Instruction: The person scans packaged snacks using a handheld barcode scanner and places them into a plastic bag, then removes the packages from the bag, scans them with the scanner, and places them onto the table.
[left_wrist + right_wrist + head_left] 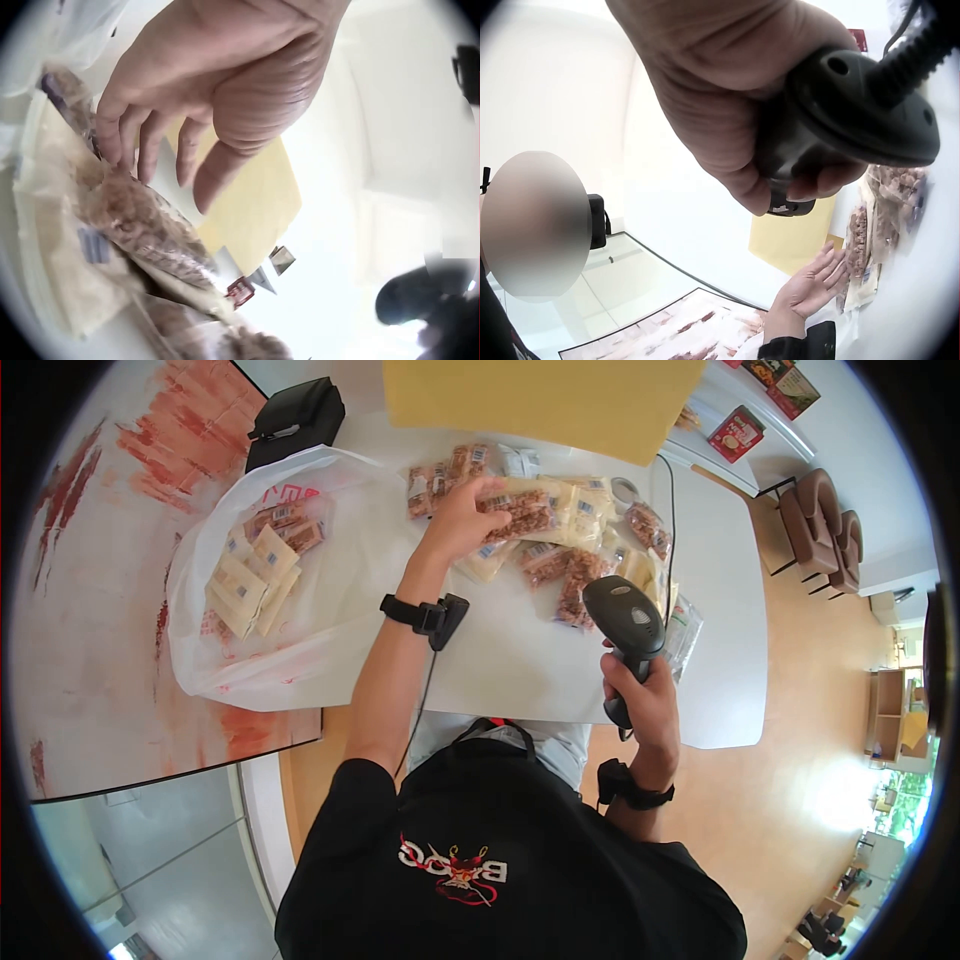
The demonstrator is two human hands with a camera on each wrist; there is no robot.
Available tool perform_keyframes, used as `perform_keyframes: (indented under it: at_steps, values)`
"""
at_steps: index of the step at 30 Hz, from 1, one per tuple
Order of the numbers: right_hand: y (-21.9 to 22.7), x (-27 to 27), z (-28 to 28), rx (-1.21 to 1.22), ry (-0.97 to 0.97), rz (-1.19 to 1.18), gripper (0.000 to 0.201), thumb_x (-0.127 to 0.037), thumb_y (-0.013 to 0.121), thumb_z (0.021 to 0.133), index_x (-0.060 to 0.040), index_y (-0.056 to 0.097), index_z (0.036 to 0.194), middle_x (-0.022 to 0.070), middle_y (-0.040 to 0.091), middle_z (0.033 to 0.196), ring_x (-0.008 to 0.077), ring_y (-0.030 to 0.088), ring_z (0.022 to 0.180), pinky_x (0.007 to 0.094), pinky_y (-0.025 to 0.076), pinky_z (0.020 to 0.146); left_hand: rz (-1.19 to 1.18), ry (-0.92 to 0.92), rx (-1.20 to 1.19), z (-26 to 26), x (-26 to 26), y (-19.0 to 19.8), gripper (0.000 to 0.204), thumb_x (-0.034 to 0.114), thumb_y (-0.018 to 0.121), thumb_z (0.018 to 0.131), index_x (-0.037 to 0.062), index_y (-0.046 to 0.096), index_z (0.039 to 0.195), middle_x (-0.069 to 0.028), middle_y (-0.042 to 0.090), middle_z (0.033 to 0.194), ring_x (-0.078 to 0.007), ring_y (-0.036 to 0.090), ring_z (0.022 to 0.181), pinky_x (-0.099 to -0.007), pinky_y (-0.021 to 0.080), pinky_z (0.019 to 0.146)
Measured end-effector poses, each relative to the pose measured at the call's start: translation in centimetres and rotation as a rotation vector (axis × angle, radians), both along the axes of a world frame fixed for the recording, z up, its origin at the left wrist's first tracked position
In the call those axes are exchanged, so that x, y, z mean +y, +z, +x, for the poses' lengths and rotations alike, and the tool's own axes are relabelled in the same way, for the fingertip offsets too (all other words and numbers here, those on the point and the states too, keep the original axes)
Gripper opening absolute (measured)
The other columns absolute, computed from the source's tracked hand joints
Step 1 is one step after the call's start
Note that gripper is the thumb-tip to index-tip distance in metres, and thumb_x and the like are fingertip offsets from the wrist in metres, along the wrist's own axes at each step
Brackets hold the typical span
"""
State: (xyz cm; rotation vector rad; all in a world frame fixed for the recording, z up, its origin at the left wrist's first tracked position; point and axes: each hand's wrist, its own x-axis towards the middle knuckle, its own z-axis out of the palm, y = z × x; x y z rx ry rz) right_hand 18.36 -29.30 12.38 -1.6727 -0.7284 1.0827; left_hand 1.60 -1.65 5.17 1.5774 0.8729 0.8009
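In the head view the left hand (462,522) is at a clear packet of brown nuggets (522,512) on the pile; in the left wrist view its fingertips touch the packet's (139,214) upper edge, fingers bent slightly and thumb apart. The right hand (648,700) grips a black handheld scanner (625,615) by its handle, over the table's front part. From the right wrist view, the right hand's (727,97) fingers wrap the scanner's grip (787,142), with a cord at its base. Cream packets (585,510) lie beside the brown ones.
An open white plastic bag (340,570) at the left holds cream packets (240,585) and brown ones. Behind the pile stands a yellow board (540,405); a black case (297,422) is at the back left. A cable (672,510) runs along the right. Brown chairs (815,520) stand beyond.
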Motion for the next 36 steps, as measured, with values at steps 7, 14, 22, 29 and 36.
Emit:
perform_keyframes:
  at_steps: [7, 14, 22, 29, 36]
  values:
    - [0.0, 0.3, 0.1, -0.008, 0.009, -0.008, 0.026, -0.018, 0.070, 0.088, -0.0002, 0.064, 0.107, -0.0003, 0.058, 0.069, 0.0065, 0.053, 0.060, 0.0224, 0.040, 0.056, 0.340, -0.061, 0.793, 1.3, -1.2, 2.3, 0.062, 0.028, 0.083, 0.068, 0.0009, 0.061, 0.120, -0.0159, 0.067, 0.108, -0.0282, 0.065, 0.097, -0.0338, 0.050, 0.087]
    - [0.2, 0.6, 0.1, -0.007, 0.043, -0.046, 0.028, -0.019, 0.070, 0.087, -0.0002, 0.063, 0.107, -0.0003, 0.058, 0.069, 0.0069, 0.053, 0.060, 0.0226, 0.040, 0.056, -0.274, -0.182, -0.067, 0.0, -2.5, -0.4, 0.051, 0.034, 0.079, 0.078, 0.0045, 0.062, 0.115, -0.0055, 0.068, 0.098, -0.0164, 0.065, 0.089, -0.0320, 0.051, 0.079]
    - [-0.1, 0.9, -0.6, 0.024, 0.089, -0.056, 0.033, -0.029, 0.077, 0.084, -0.0001, 0.063, 0.094, 0.0007, 0.059, 0.070, 0.0086, 0.055, 0.063, 0.0252, 0.043, 0.058, -0.706, -0.223, -0.351, -0.3, -3.3, -0.2, 0.027, 0.022, 0.052, 0.100, 0.0057, 0.057, 0.121, -0.0029, 0.067, 0.109, -0.0128, 0.069, 0.092, -0.0299, 0.059, 0.080]
    - [-0.1, 1.7, -1.6, 0.007, 0.143, -0.039, 0.029, -0.026, 0.076, 0.084, -0.0011, 0.064, 0.090, 0.0001, 0.060, 0.069, 0.0076, 0.055, 0.062, 0.0253, 0.043, 0.056, -0.833, -0.253, -0.484, 0.9, -3.6, -2.7, 0.025, 0.020, 0.054, 0.099, 0.0058, 0.058, 0.119, -0.0028, 0.067, 0.107, -0.0134, 0.069, 0.092, -0.0315, 0.059, 0.080]
    - [-0.8, 1.5, -1.5, 0.013, 0.126, -0.060, 0.023, -0.010, 0.068, 0.087, -0.0015, 0.061, 0.107, -0.0002, 0.057, 0.072, 0.0073, 0.053, 0.060, 0.0228, 0.042, 0.056, -0.766, -0.143, -0.430, 0.8, -3.7, -2.2, 0.018, 0.020, 0.058, 0.095, 0.0079, 0.062, 0.109, -0.0028, 0.067, 0.099, -0.0113, 0.067, 0.084, -0.0283, 0.057, 0.073]
